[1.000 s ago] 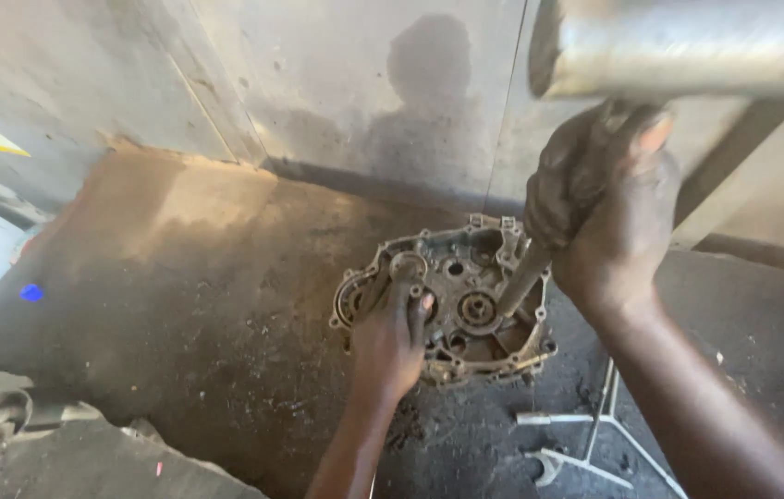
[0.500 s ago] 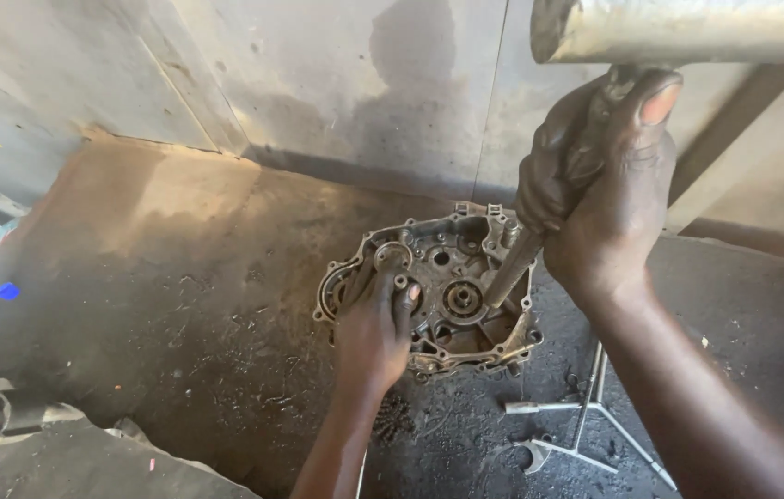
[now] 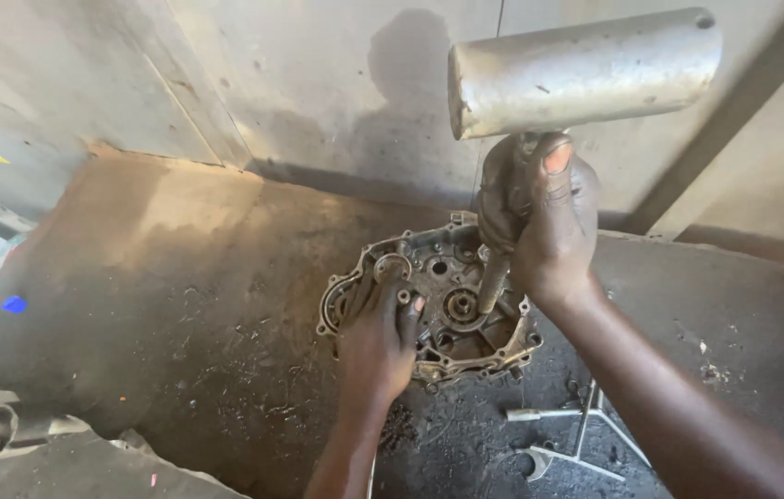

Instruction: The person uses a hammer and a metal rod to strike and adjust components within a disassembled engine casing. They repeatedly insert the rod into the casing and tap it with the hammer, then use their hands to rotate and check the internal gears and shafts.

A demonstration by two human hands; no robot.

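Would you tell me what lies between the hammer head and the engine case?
In the head view, the right hand lies between them, gripping the hammer handle, whose lower end reaches down in front of the engine case; otherwise only the wall behind shows.

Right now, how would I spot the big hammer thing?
Find the grey engine case on the dirty floor. Above it, the right hand grips a handle. On top sits the mallet: a fat, smooth, silver cylinder, lying sideways, unlike anything else there.

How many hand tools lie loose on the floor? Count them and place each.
2: a cross-shaped wrench right of the engine casing, and a spanner beside it. Others may be hidden under the right arm.
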